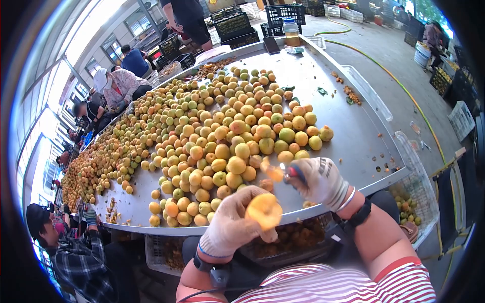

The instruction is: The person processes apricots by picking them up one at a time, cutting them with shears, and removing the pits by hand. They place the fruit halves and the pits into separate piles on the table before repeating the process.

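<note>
My left hand (234,220), in a pale glove, is closed around a cut orange-yellow fruit (264,211) whose open face shows a hollow. To its upper right, my right hand (323,181), also gloved, grips a small tool with a red and black handle (294,172). A wet orange piece of fruit (273,170) is at the tool's far end; the tip is blurred. Beyond both hands, many whole yellow-green fruits (237,126) lie heaped on the metal table (348,131).
A crate of fruit pieces (290,242) stands under the near edge. At the right is a crate of whole fruit (411,202). A jar (291,31) stands at the far edge. A person in a plaid shirt (81,267) works at the left, with others beyond.
</note>
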### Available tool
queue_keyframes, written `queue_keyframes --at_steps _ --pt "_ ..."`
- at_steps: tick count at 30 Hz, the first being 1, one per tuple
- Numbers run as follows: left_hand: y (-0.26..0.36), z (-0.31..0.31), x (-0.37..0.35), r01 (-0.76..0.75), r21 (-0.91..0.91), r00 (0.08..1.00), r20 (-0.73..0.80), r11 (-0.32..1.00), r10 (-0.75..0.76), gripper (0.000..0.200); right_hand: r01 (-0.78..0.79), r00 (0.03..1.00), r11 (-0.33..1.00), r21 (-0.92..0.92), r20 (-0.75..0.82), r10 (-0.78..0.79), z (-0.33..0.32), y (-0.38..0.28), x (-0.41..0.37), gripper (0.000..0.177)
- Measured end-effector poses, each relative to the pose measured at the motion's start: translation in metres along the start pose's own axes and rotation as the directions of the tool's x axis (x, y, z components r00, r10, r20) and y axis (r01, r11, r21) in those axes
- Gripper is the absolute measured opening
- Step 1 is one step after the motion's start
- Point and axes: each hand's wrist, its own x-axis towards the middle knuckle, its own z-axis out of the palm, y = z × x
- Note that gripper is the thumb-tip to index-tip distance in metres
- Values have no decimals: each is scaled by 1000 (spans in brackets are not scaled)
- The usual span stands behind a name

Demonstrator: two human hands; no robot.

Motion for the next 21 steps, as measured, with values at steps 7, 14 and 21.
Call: queue_keyframes --at_steps 7,14,21 --pt "-5 -14 8 -53 -80 995 79 995 59 74 -379 859 916 -135 317 402 2 -2 -1 33" --pt "2 -9 5 -172 118 985 3 978 173 80 -680 543 732 -39 644 538 -16 4 9 32" --pt "-1 0 8 -314 270 944 -12 910 330 76 -699 670 684 209 525 524 -12 -5 4 28"
